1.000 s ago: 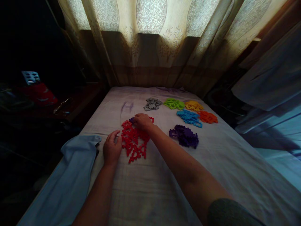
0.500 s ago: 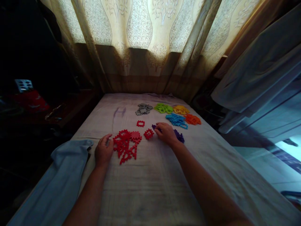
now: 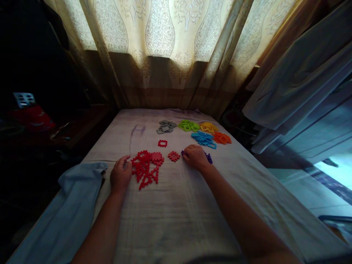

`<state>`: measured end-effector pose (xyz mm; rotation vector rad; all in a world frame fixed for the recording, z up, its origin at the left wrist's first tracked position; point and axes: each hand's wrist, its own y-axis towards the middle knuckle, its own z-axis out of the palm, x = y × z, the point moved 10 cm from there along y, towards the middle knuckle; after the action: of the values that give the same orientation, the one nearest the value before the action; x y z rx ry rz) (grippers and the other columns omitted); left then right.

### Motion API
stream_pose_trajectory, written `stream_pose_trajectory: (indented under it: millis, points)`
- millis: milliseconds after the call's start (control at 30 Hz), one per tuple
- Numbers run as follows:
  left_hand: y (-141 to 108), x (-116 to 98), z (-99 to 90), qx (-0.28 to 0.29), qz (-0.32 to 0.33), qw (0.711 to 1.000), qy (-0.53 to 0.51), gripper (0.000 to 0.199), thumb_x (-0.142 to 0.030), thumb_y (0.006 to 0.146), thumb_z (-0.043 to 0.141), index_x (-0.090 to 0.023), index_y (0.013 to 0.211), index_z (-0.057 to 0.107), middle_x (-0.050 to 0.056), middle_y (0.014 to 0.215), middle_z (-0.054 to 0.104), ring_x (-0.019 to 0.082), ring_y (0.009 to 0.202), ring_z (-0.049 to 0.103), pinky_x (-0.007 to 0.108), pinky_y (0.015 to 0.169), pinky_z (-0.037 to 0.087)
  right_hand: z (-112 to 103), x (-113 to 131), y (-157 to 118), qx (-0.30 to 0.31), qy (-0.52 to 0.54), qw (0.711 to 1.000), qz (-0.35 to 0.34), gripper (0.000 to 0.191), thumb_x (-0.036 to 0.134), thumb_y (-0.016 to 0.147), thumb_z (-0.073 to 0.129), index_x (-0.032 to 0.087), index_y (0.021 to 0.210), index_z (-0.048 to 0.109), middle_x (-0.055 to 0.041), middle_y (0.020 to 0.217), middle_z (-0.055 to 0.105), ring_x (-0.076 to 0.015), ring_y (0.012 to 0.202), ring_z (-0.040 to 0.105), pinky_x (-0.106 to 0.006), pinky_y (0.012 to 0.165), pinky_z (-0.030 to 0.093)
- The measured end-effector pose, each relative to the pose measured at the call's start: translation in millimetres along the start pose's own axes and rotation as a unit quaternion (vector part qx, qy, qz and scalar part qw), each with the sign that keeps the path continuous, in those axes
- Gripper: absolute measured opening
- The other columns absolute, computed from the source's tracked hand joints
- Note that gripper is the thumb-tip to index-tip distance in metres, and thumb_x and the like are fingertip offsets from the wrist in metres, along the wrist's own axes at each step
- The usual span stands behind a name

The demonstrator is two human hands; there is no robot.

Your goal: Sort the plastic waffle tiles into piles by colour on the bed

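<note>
Red pieces (image 3: 143,167) are around the middle of the bed (image 3: 154,220), between the 2 hands, right beside the loosely open left hand (image 3: 121,172). Right hand (image 3: 195,156) is over the purple pieces (image 3: 209,158), covering most of them, so can't tell if it's gripping any. 5 other piles (image 3: 188,125) sit toward the far edge, blue cloth (image 3: 77,198) on the left edge.

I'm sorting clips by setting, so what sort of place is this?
Probably a bedroom or similar room at home: a patterned curtain hangs across the far side, a wrinkled sheet covers the surface in front, and pale cloth hangs at the right.
</note>
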<state>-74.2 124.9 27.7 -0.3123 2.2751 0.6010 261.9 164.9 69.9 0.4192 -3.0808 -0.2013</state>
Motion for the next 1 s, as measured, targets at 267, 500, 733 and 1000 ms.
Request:
stream_pose_trajectory:
  millis: [267, 500, 733, 1000]
  points:
    - [-0.7, -1.4, -1.6, 0.001, 0.001, 1.000, 0.003, 0.035, -0.032, 0.082, 0.053, -0.023, 0.111, 0.069, 0.006, 0.108, 0.070, 0.022, 0.096, 0.065, 0.033, 0.088, 0.051, 19.4, 0.0, -10.0, -0.029, -0.011, 0.999, 0.011, 0.040, 0.040, 0.092, 0.049, 0.027, 0.128, 0.062, -0.0122, 0.141, 0.054, -0.0296, 0.129, 0.043, -0.050, 0.107, 0.022]
    - [-1.7, -0.8, -4.2, 0.009, -0.013, 1.000, 0.015, 0.037, -0.037, 0.082, 0.052, -0.023, 0.111, 0.070, 0.006, 0.106, 0.070, 0.022, 0.092, 0.064, 0.035, 0.086, 0.051, 26.6, -29.8, -22.4, -0.051, -0.011, 0.998, 0.042, 0.036, 0.040, 0.094, 0.047, 0.026, 0.121, 0.066, -0.0140, 0.134, 0.059, -0.0294, 0.121, 0.051, -0.055, 0.107, 0.022]
    - [-1.2, 0.2, -3.0, 0.004, -0.017, 1.000, 0.024, 0.035, -0.036, 0.083, 0.052, -0.023, 0.110, 0.070, 0.006, 0.102, 0.070, 0.022, 0.091, 0.064, 0.034, 0.084, 0.051, 24.2, -87.2, -51.6, -0.085, -0.029, 0.994, 0.070, 0.036, 0.038, 0.091, 0.050, 0.024, 0.119, 0.070, -0.0141, 0.131, 0.061, -0.0281, 0.122, 0.052, -0.050, 0.109, 0.021]
    - [-2.0, -1.4, -3.3, 0.009, -0.025, 0.999, 0.030, 0.037, -0.038, 0.082, 0.052, -0.022, 0.110, 0.070, 0.007, 0.106, 0.071, 0.023, 0.094, 0.065, 0.035, 0.084, 0.051, 20.3, -163.8, -67.1, -0.126, -0.053, 0.982, 0.131, 0.034, 0.038, 0.089, 0.050, 0.023, 0.109, 0.073, -0.0124, 0.128, 0.064, -0.0295, 0.119, 0.052, -0.049, 0.104, 0.026]
